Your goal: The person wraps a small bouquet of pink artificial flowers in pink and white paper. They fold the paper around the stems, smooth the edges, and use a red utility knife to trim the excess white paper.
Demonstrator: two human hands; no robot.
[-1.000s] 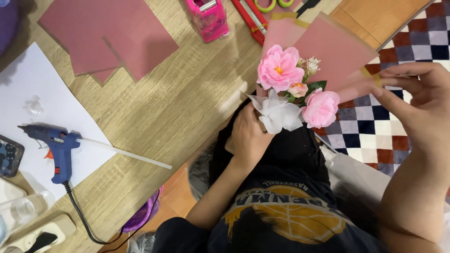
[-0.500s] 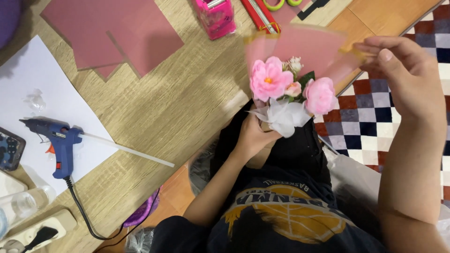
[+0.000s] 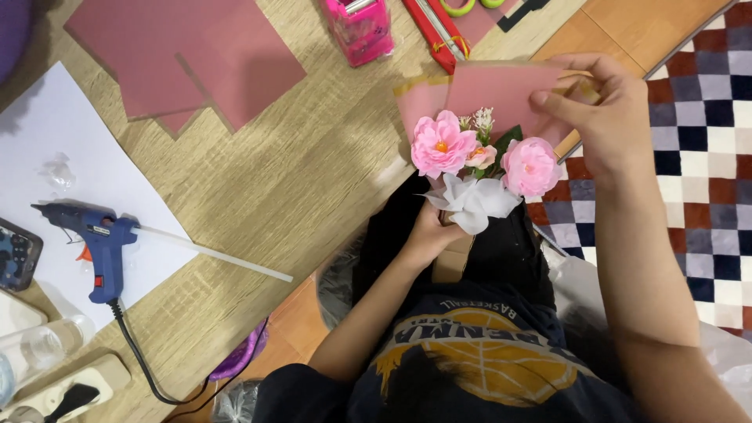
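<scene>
So from the head camera: left hand [image 3: 427, 235] is clamped round the stem of a small artificial flower bouquet [image 3: 478, 168], held over the lap just off the wooden worktop's [image 3: 313, 172] near edge. Right hand [image 3: 607, 110] pinches pink wrapping paper [image 3: 501, 90] behind the blooms. Blue glue gun [image 3: 98, 243] lies on white paper [image 3: 55, 157] at the left edge; checkered rug [image 3: 705, 149] on the right.

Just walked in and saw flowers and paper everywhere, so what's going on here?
A person is putting together a small bouquet of artificial flowers over their lap. The left hand grips the stems from below, by a white bow. The right hand holds a pink paper sheet up behind the blooms. On the wooden table lie more pink sheets, a blue glue gun on white paper, and a pink tape dispenser.
</scene>
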